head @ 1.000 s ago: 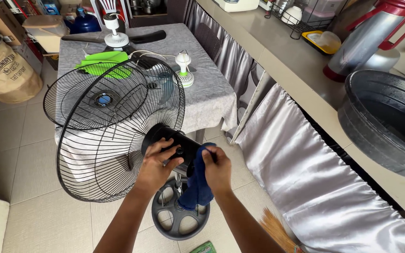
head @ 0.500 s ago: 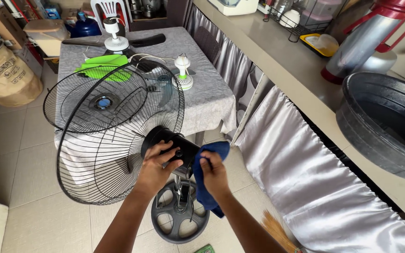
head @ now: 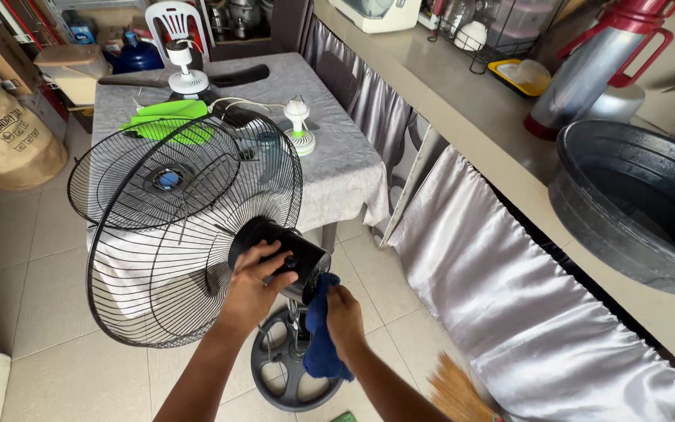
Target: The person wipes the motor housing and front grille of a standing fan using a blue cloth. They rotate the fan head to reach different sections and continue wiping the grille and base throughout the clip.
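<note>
On the tiled floor, near centre: stand fan, black motor housing [head: 287, 254] atop a pole over a grey round base [head: 275, 375]. Housing's long axis runs from near right to far left, tilted; wire cage [head: 189, 234] faces far left, toward the table [head: 337, 176]. Left hand [head: 253, 283]: fingers curled over the housing's near side, gripping it. Right hand [head: 344, 316]: closed on a blue cloth [head: 319, 332], pressed under the housing's rear end; cloth hangs down over the base. On the table: green blade [head: 167, 121], small white fan [head: 300, 125], loose grille [head: 154, 176]. Right: counter [head: 462, 101], black basin [head: 642, 195], silver curtain [head: 525, 312]. Near right, on the floor: broom [head: 455, 391].
</note>
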